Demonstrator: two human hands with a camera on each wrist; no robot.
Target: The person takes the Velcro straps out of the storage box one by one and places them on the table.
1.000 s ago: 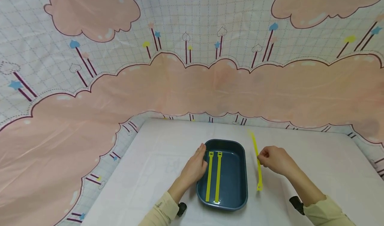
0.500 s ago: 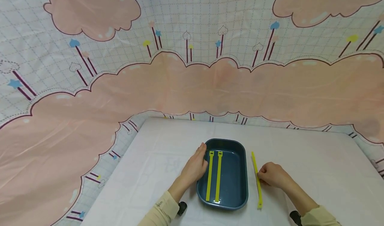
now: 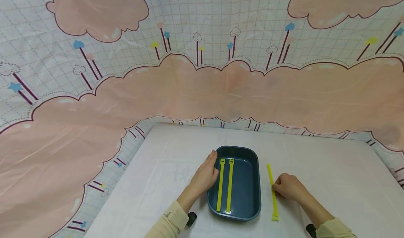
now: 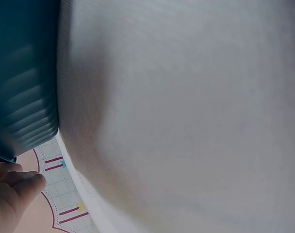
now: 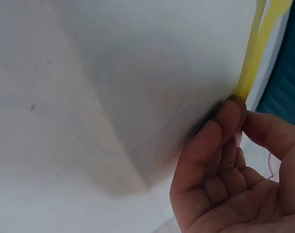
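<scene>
My right hand [image 3: 288,186] pinches a yellow strap-type cable tie [image 3: 274,204] between thumb and fingertips, to the right of a dark blue tray [image 3: 259,185]. Its slotted head points toward me. In the right wrist view, the curled fingers grip the yellow tie [image 5: 254,63] close over the white surface. My left hand [image 3: 203,174] rests against the tray's left side, its fingers lying fairly straight along the rim. Inside the tray, a left yellow tie [image 3: 220,187] and a second yellow tie [image 3: 230,187] lie side by side, heads at the far end.
A white cloth covers the table [image 3: 170,150] under the tray. Behind it hangs a curtain [image 3: 202,94] with pink clouds and small coloured shapes. Dark wrist cameras, the left one [image 3: 191,219] and the right one [image 3: 310,230], sit near the sleeves.
My right hand has moved toward me with the tie, lowering it beside the tray, then shifted slightly right. My left hand and the tray stay where they were.
</scene>
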